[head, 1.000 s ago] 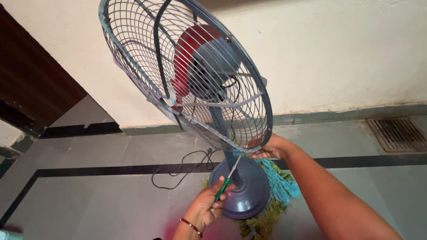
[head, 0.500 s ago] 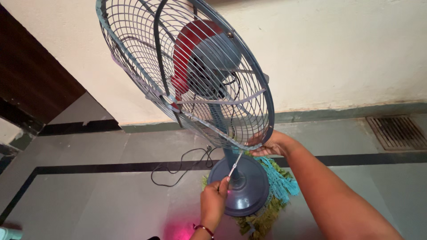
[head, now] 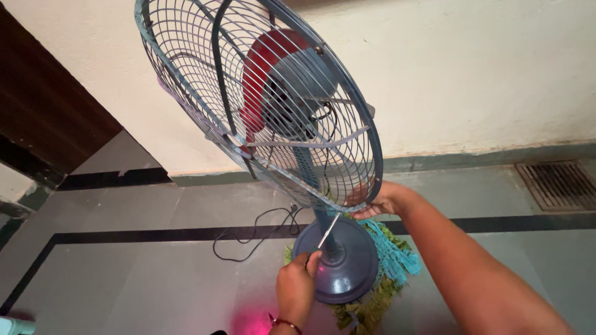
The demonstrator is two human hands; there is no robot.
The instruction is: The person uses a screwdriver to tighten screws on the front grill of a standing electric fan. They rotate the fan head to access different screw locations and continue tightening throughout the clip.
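We see a slim metal screwdriver with its shaft angled up toward the bottom edge of a blue-grey wire fan guard, its tip just under the rim, above the fan's base. Our left hand has its grip clenched around the screwdriver's handle, which is almost wholly hidden inside the fingers; a thin red bangle sits on that wrist. Our right hand has its grip closed on the lower right rim of the guard, fingers curled around the wire ring, the forearm running in from the lower right.

The guard belongs to a blue-grey pedestal fan tilted toward us, with a red blade hub and a grey motor housing visible through the wires. Its post drops to a round blue-grey base standing on the floor. Under and beside the base lies a green and turquoise fringed cloth, touching the base's right and lower edges. A black power cord loops across the grey tiled floor to the left of the base. A black inlaid stripe crosses the tiles, and a metal drain grate sits at the far right near the cream wall.
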